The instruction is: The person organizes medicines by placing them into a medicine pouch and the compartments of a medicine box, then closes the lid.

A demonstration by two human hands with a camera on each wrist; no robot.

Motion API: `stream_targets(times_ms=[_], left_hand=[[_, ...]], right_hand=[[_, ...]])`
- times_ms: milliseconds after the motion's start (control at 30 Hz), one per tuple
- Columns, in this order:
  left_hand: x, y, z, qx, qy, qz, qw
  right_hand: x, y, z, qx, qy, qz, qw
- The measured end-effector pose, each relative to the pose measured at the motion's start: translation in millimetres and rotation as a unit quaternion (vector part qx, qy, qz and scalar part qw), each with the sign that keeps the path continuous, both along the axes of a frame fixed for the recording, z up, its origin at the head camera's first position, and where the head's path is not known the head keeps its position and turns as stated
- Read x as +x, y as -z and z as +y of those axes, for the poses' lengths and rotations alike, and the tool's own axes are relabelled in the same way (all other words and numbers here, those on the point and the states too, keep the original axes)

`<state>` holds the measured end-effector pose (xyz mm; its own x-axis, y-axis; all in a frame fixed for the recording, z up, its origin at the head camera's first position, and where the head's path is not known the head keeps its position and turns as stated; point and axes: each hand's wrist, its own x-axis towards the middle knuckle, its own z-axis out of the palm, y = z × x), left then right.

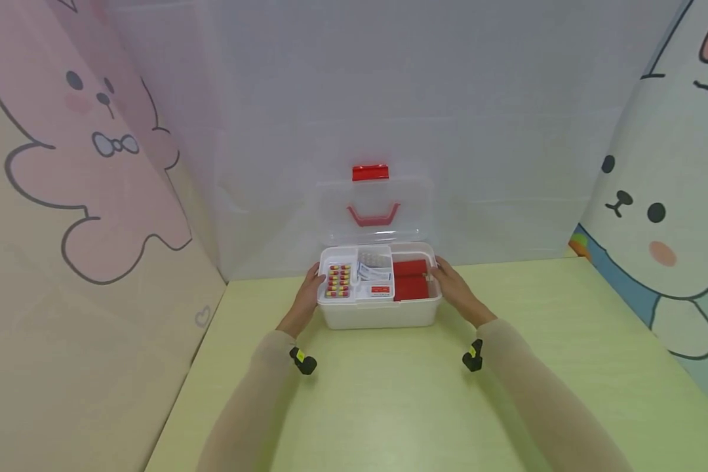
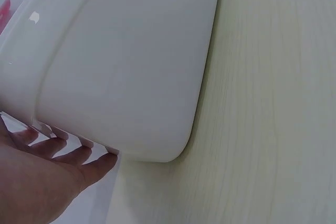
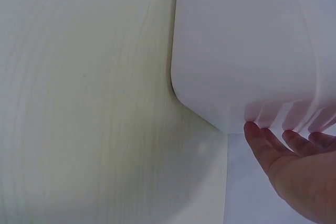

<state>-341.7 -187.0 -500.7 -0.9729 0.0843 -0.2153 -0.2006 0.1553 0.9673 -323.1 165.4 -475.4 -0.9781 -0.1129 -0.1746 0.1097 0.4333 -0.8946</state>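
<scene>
A white medicine box (image 1: 380,317) stands on the table against the back wall, its clear lid (image 1: 330,210) raised. My left hand (image 1: 307,296) grips the box's left end at the rim; the left wrist view shows those fingers (image 2: 97,169) against the side wall. At the opposite end, my right hand (image 1: 457,288) holds the rim, with fingertips (image 3: 251,129) on the wall below. A blister pack of red and yellow capsules (image 1: 338,280) lies in the tray's left part. Beside it are white packets (image 1: 374,272) and a red-and-white label (image 1: 380,290). Red items (image 1: 411,286) fill the right compartment.
The lid carries a red handle (image 1: 374,217) and a red latch (image 1: 370,172). A pale table (image 1: 383,400) extends toward me. White sheeting (image 1: 389,85) covers the back, with cartoon-printed panels (image 1: 94,196) at both sides.
</scene>
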Motion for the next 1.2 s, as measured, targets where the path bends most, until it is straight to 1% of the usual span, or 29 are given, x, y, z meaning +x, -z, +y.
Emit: stream_targets(times_ms=[100,167,333,533,667,833,967,1033,1200], left_hand=[[-1.5,0.2,9.7,-0.005,-0.008,-0.004,0.9999],[-0.9,-0.2,16.0,-0.016,-0.008,-0.003,0.9998],[0.3,0.0,31.4,-0.029,0.000,0.009,0.9995],[1.8,0.7,46.5,-0.025,-0.002,0.015,0.9996],[2.1,1.6,53.9,-0.012,-0.003,0.021,0.9997],[3.5,0.2,57.8,-0.008,0.002,0.018,0.9998],[4.9,-2.3,55.2,-0.011,0.004,0.019,0.9998],[4.0,-2.0,53.3,-0.008,0.003,0.020,0.9998],[-2.5,1.2,51.2,0.004,0.000,0.017,0.9999]], right_hand=[[0.6,0.0,8.5,0.002,0.003,-0.001,1.0000],[1.0,0.6,14.0,0.007,0.004,-0.003,1.0000],[2.7,1.7,28.5,0.010,0.013,-0.005,0.9998],[6.2,-0.1,42.7,0.011,0.016,-0.002,0.9998],[7.4,-0.8,49.1,0.001,0.014,0.003,0.9999],[8.3,-2.3,51.7,0.000,0.018,-0.002,0.9998],[7.5,-5.3,50.7,0.004,0.015,-0.007,0.9998],[6.4,-5.8,50.5,0.005,0.014,-0.008,0.9999],[4.8,-5.4,51.8,0.007,0.011,-0.008,0.9999]])
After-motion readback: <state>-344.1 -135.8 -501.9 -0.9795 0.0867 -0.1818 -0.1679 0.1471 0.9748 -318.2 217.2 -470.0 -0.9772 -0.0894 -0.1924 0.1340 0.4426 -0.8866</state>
